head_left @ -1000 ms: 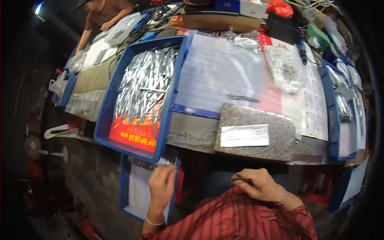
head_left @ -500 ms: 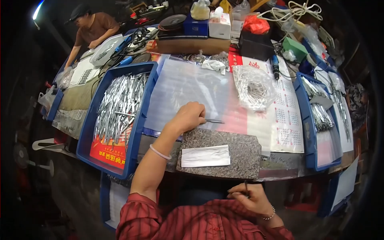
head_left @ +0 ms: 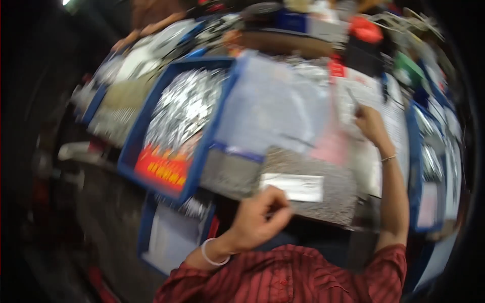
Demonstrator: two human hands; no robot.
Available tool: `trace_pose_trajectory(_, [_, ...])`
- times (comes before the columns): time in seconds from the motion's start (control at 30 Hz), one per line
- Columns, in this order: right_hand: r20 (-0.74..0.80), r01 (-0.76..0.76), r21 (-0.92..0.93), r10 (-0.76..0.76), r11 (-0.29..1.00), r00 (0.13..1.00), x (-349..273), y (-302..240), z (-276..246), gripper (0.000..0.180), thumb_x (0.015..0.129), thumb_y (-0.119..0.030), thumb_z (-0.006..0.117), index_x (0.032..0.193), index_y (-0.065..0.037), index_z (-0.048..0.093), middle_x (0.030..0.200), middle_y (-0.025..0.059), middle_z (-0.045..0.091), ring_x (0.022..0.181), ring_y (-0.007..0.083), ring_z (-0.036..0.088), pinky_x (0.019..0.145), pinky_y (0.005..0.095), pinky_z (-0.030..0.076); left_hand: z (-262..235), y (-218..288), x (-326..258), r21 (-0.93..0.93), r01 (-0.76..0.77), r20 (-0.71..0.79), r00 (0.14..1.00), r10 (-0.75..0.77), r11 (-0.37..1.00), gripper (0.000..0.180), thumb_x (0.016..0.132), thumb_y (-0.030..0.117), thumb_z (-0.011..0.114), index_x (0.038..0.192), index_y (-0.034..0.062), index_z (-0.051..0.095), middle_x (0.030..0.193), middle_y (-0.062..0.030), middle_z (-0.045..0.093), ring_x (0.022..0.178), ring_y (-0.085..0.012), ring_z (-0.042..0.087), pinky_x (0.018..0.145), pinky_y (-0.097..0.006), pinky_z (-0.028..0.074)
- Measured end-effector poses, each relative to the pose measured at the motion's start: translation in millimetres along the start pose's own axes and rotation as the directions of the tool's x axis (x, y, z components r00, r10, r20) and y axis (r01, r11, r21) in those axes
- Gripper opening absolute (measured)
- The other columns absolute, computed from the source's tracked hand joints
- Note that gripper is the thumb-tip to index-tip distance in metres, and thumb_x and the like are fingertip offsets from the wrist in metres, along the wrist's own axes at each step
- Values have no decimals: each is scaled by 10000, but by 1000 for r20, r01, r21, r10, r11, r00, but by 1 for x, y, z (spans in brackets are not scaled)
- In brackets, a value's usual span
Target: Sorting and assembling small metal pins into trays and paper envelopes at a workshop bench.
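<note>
Right hand (head_left: pixel 370 125): gripping a slender tool (head_left: pixel 352 97); formerly before the stone slab (head_left: pixel 337 186), now beyond its far right corner. Left hand (head_left: pixel 261 218): fingers curled, contents indiscernible; withdrawn from beyond the slab to its near left corner.

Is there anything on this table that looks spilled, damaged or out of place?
Nothing looks clearly spilled or damaged, though blur hides detail. Slightly odd: a thin dark piece lies on the pale sheet, just beyond the stone slab, apart from the jumbled metal strips in the blue tray.
</note>
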State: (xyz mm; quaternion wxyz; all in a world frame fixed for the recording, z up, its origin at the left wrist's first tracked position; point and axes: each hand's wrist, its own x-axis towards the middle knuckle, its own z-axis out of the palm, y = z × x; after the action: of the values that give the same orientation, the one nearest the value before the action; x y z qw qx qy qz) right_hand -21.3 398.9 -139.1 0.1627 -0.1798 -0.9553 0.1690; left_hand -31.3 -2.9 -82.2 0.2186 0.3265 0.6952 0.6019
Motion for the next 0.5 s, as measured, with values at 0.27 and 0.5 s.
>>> trace_pose_trajectory(0.27, [28,113,-146,-111,983,993,22,54,41,102,737,51,466,822,44,521,797,267,572,800,469,535,695,490,408,-25,-22,-42,-299,181,328,941,-77,937,165,884,81,658,1019,-7,625,975,-76,654,930,-172,638,833,-295,496])
trace_pose_trajectory(0.5, [13,-20,-113,22,993,1000,18,21,14,123,793,-33,531,882,52,542,798,267,588,756,419,583,671,442,436,-32,-23,-45,-370,235,315,942,-116,899,165,923,128,637,1028,1,653,853,-45,686,794,-90,627,711,-233,483])
